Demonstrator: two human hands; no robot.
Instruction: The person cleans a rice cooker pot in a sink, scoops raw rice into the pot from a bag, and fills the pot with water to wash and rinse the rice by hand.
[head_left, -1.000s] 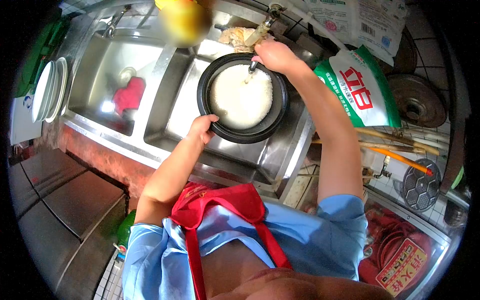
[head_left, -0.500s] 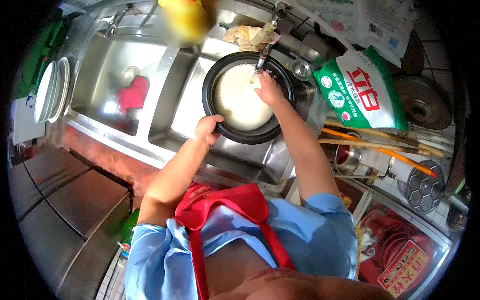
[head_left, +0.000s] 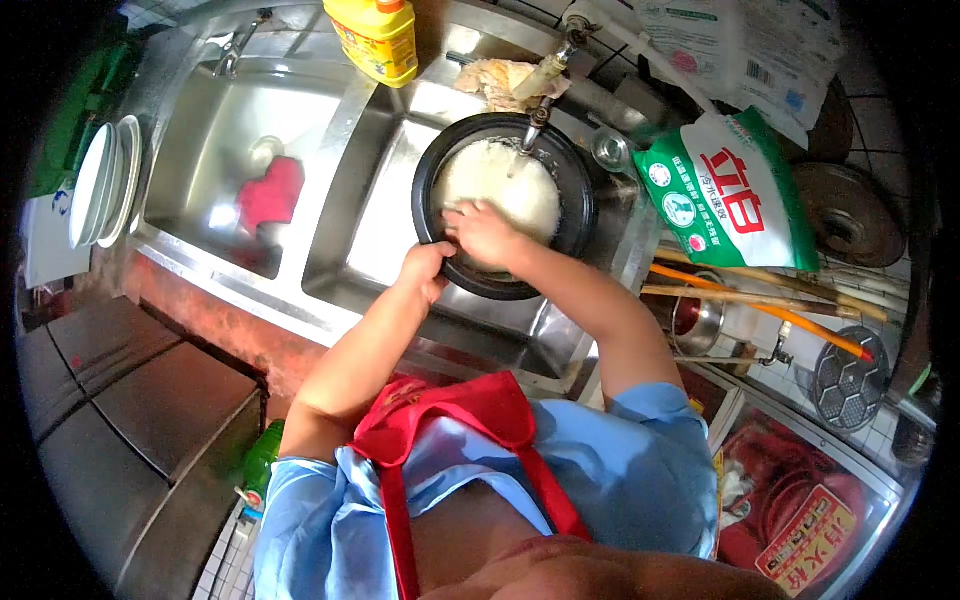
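A round black pot point(head_left: 577, 215) sits in the right-hand sink basin, under a faucet point(head_left: 539, 118) whose spout reaches over its rim. Inside is white rice point(head_left: 510, 190) in cloudy water. My left hand point(head_left: 428, 268) grips the pot's near-left rim, thumb over the edge and fingers curled beneath. My right hand point(head_left: 485, 235) is inside the pot at its near-left side, palm down, with its fingers stretched apart in the rice; their tips are partly hidden by the water.
A red cloth point(head_left: 270, 195) lies in the left basin point(head_left: 300, 130). A yellow jug point(head_left: 375, 40) and a crumpled rag point(head_left: 495, 82) stand behind. To the right are a glass point(head_left: 610, 150), a green-white detergent bag point(head_left: 725, 190) and sticks point(head_left: 770, 300). Plates point(head_left: 105, 185) stand far left.
My right hand has moved from the pot's far right, by the faucet, to its near-left side beside my left hand. My left hand keeps hold of the rim. The view has shifted slightly.
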